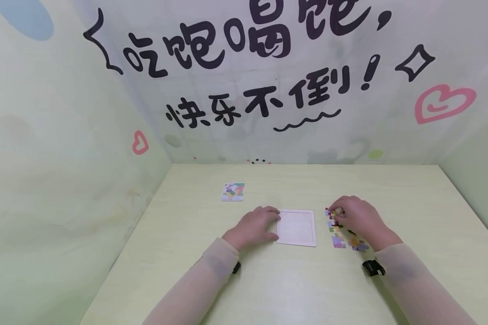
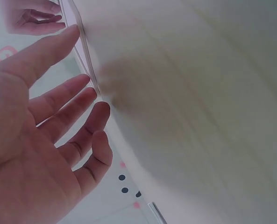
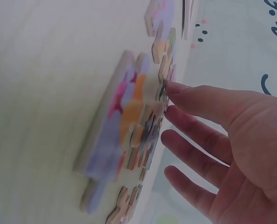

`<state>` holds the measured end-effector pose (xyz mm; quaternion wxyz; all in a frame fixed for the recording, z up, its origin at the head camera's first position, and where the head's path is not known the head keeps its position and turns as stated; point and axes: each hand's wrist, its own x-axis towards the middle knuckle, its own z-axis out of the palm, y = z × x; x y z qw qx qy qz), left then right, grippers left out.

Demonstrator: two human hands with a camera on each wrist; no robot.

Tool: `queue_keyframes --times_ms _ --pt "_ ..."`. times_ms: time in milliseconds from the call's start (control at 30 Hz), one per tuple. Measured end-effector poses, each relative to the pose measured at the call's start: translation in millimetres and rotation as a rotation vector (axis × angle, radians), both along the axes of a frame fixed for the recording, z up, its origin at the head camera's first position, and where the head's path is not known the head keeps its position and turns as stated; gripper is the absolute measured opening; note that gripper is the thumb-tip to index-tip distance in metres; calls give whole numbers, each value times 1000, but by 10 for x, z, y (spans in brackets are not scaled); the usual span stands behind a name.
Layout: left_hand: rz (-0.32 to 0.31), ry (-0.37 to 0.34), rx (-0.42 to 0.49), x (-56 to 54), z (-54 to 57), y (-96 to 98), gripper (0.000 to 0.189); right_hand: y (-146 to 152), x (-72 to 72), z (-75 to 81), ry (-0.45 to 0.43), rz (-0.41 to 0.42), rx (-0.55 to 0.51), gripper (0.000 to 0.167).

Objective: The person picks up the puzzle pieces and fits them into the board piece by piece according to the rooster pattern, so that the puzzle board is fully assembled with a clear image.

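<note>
A flat square white puzzle tray (image 1: 296, 228) lies on the table. My left hand (image 1: 255, 228) is at its left side, fingers spread, with the thumb and fingertips at the tray's edge; the left hand (image 2: 49, 121) in the left wrist view shows an unfilled palm. My right hand (image 1: 359, 221) is over the colourful jigsaw pieces (image 1: 339, 242) to the right of the tray. In the right wrist view, the thumb and index finger of the right hand (image 3: 217, 126) stand close round small pieces; whether they pinch one cannot be made out. A larger lilac-and-orange jigsaw piece (image 3: 105, 135) lies nearer that camera.
A small square picture card (image 1: 233, 192) lies towards the back left of the pale table (image 1: 284, 284). Walls enclose the table at the back, left and right; the back wall (image 1: 252, 140) bears black writing. A dark band (image 1: 373, 268) is at the right wrist.
</note>
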<state>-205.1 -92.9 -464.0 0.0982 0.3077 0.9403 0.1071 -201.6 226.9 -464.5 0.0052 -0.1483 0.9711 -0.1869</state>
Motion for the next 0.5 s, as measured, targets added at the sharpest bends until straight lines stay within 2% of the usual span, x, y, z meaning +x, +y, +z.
queue_keyframes --times_ms 133,500 --pt "10 -22 0 8 9 6 56 5 0 -13 0 1 7 15" --pt "18 -15 -12 4 21 0 56 29 -32 -52 58 21 29 12"
